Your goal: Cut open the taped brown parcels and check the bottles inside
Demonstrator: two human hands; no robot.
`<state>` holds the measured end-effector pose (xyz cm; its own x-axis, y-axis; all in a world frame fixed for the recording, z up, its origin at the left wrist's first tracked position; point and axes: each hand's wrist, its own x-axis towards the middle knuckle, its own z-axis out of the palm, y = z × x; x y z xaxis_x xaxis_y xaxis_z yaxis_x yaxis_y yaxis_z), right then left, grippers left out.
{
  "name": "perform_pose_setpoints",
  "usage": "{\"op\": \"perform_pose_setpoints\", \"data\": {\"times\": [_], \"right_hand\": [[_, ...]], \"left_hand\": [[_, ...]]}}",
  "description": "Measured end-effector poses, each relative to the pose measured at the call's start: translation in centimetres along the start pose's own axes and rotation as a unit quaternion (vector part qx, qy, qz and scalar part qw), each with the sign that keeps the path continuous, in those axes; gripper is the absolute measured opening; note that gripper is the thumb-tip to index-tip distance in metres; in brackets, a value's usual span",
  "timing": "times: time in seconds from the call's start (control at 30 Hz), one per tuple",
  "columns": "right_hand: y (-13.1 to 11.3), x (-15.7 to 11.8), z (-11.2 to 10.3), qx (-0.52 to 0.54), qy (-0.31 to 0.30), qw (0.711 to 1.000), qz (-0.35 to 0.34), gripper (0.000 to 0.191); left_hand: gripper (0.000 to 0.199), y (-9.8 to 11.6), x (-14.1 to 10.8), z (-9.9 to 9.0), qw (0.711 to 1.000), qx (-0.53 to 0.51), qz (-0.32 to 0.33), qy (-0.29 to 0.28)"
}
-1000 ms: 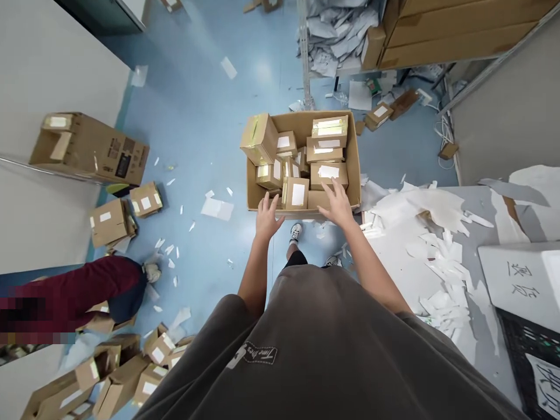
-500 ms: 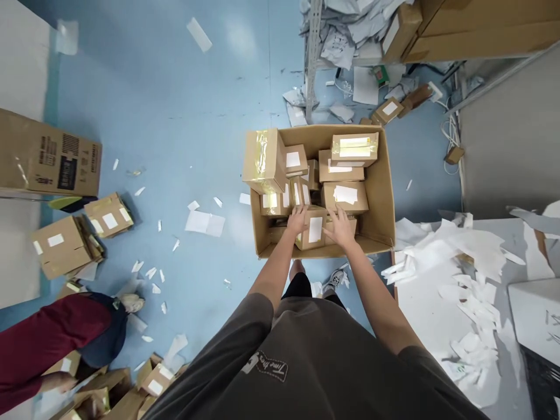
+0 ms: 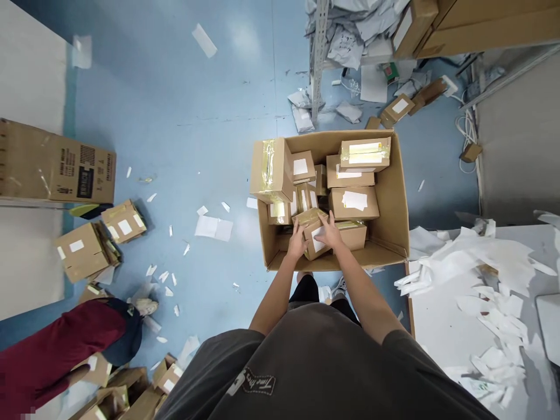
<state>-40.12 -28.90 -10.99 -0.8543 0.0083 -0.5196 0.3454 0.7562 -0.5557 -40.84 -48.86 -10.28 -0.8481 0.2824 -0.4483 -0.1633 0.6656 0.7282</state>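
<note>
A large open carton (image 3: 391, 219) stands on the floor before me, with several smaller taped boxes in it. Near its front wall my left hand (image 3: 298, 242) and my right hand (image 3: 329, 232) grip a small cardboard box (image 3: 310, 233) from its two sides. This box is tilted, and a white label shows on its face. Just right of it lies another small box (image 3: 352, 235). Behind that are a box with white labels (image 3: 354, 202) and a taped box (image 3: 365, 153). A tall taped box (image 3: 269, 169) rises above the carton's left rim.
A metal shelf (image 3: 319, 64) with grey mailing bags is at the back right. Paper scraps cover a white table (image 3: 431, 332) to my right. Flattened boxes (image 3: 85, 251) lie left. A co-worker in a dark red top (image 3: 65, 350) bends over open boxes.
The small box between my hands has turned and tilted. My right hand has come further over its label side. The whole view has shifted slightly.
</note>
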Motion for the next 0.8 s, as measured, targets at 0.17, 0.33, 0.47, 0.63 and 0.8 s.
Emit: {"op": "perform_pose_setpoints", "data": {"times": [0.17,0.33,0.47,0.63,0.8], "right_hand": [[-1.6,-0.3,-1.3,-0.020,0.028,0.999,-0.008,0.093],[-4.0,-4.7,-3.8,0.010,0.149,0.988,-0.024,0.085],[-4.9,-9.1,-8.0,0.026,0.224,0.974,-0.018,0.082],[-2.5,-16.1,-13.7,0.022,0.338,0.941,0.007,0.083],[5.2,-26.8,-16.0,0.038,0.449,0.889,0.086,0.083]], "left_hand": [[0.069,2.2,-0.9,0.1,0.999,-0.011,-0.013,0.030],[0.062,6.5,-2.6,-1.7,0.991,0.044,0.077,0.100],[0.056,11.5,-3.7,-3.0,0.966,0.083,0.202,0.137],[0.055,19.4,-5.7,-0.8,0.930,0.123,0.319,0.132],[0.062,27.1,-10.0,7.7,0.890,0.146,0.430,0.050]]}}
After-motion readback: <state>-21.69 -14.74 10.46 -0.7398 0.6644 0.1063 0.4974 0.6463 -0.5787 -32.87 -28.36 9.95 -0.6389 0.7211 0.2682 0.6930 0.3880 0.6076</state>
